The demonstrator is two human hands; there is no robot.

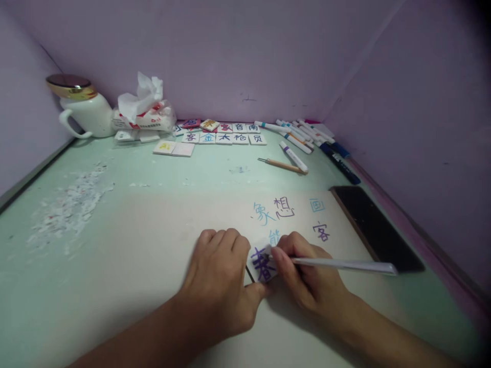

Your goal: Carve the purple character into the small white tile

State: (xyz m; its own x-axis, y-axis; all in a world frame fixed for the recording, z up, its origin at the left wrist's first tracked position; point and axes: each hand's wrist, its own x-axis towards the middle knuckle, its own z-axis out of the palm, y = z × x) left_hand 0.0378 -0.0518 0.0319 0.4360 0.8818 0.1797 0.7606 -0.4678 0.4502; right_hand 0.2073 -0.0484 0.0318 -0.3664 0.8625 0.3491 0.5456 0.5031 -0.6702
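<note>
1. White and square, a small tile (263,263) bearing a purple character lies on the cream paper sheet (134,245), and everything else is placed from it.
2. The left hand (222,278) lies just left of the tile, fingers curled under and the thumb tip touching its lower edge, pinning it down rather than gripping around it.
3. The right hand (307,278) sits just right of the tile, fingers pinched tight on a white marker pen (341,265) whose tip meets the tile's upper right edge; the barrel runs off to the right.
4. Just beyond the tile, blue and dark characters are written on the sheet.
5. Right of the tile, a dark phone (376,225) lies by the sheet's right edge.
6. Far beyond the tile, rows of lettered tiles (224,134) lie near the back wall, with a bundle of markers (307,134) to their right and a wooden-handled tool (282,164) nearer.
7. Far beyond and left of the tile stand a white jug (86,115) with a gold lid and a tissue pack (143,115); white crumbs (71,202) are scattered on the green tabletop (161,168).
</note>
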